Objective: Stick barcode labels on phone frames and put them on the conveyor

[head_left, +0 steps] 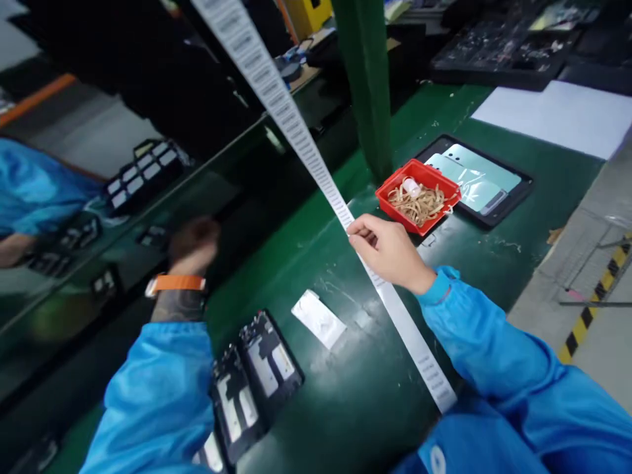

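Note:
A long white strip of barcode labels [296, 131] runs slantwise from the top of the view down to near my body. My right hand [385, 250] pinches it about midway, thumb and fingers closed on its edge. My left hand [195, 243], smeared by motion, is raised at the left over the dark ledge, away from the strip; its fingers cannot be made out. Below and right of that hand lie opened black device housings [269, 355] with silvery parts inside. A small white rectangular piece [318, 319] rests on the green table [340, 408] between them and the strip.
Beyond my right hand, a red tray [402, 220] holds tan strips and a white roll. Behind it, pale green panels [486, 174] lie in a black tray. A green post [363, 85] rises from the table. White paper [557, 122] lies at the far right.

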The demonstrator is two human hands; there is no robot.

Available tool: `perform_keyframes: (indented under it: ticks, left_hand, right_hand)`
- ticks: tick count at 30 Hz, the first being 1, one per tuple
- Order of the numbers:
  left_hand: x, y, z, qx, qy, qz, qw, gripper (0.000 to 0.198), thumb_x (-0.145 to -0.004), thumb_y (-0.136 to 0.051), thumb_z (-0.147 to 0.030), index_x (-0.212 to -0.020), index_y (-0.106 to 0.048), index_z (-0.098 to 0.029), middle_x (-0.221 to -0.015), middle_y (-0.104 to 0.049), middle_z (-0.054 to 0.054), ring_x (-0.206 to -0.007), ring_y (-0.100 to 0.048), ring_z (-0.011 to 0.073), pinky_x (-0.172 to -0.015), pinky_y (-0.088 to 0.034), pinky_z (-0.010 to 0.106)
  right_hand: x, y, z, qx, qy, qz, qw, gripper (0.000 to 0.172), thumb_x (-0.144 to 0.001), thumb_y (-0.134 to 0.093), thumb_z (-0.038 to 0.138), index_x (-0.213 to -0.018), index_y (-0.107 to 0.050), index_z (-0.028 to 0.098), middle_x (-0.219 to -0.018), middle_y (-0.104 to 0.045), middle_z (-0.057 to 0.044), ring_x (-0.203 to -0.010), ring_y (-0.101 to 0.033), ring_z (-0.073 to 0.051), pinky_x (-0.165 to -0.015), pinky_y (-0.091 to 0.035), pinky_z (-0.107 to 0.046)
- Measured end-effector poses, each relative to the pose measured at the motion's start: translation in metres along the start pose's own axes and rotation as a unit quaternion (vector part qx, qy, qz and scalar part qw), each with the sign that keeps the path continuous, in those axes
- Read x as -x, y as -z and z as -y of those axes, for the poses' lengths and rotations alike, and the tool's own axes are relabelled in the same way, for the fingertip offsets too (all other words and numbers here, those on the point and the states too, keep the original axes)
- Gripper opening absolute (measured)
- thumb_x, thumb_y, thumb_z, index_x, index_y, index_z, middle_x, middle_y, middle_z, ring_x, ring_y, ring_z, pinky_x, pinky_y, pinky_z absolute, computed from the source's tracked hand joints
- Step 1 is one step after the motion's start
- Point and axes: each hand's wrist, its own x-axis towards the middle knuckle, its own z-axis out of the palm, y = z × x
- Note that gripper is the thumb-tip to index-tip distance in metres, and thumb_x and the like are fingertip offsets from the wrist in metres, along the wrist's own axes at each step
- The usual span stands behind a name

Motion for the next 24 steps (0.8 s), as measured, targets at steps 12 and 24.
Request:
perform_keyframes:
  ticks: [12,24]
  left_hand:
    - [0.205,-0.091,-0.179,0.369,-0.263,0.065,0.889,0.064,-0.082,-0.065,-0.037,-0.139,-0.049,-0.015,-0.151,-0.043,0.02,-0.146,-0.027,0.0352,-0.119,-0.005,0.057]
    - [0.201,-0.103,-0.175,0.217,-0.264,0.001,0.94,0.068,-0.084,-0.063,-0.047,-0.143,-0.046,-0.017,-0.151,-0.045,0.013,-0.145,-0.03,0.0352,-0.12,-0.014,0.062]
  right_hand:
    - [0.081,0.027,-0.063,0.263,0.14,0.174,0.939,0.037,-0.087,-0.058,0.015,-0.123,-0.065,0.019,-0.134,-0.063,-0.011,-0.125,-0.051,-0.029,-0.104,-0.041,-0.049]
    - [0.082,0.013,-0.067,0.283,0.182,0.1,0.936,0.02,-0.086,-0.054,0.012,-0.095,-0.069,0.021,-0.101,-0.073,-0.007,-0.096,-0.058,-0.026,-0.088,-0.045,-0.042]
